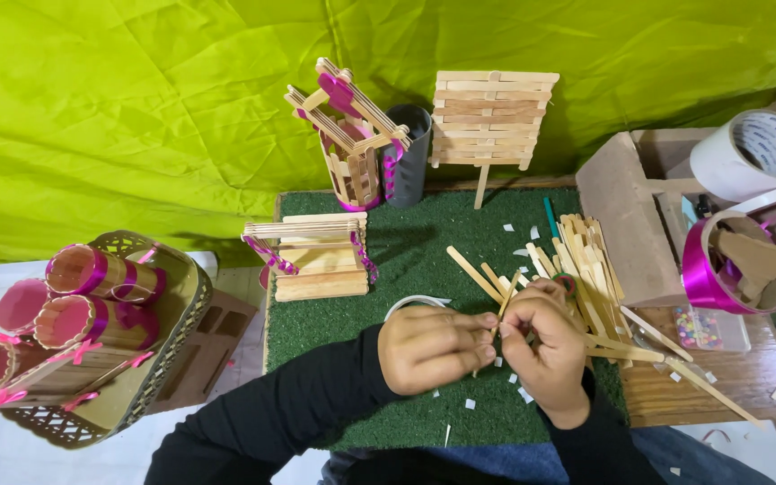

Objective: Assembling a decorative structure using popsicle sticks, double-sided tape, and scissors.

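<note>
My left hand and my right hand meet over the green turf mat, both pinching one thin wooden craft stick that pokes up between the fingertips. A loose pile of the same sticks lies just beyond my right hand. Small white paper scraps dot the mat near my wrists. A white strip curls behind my left hand.
A small stick bench with pink ribbon, a tilted stick holder, a grey cup and a stick signboard stand on the mat. A basket of ribbon-wrapped cups is left; tape roll and pink ribbon spool right.
</note>
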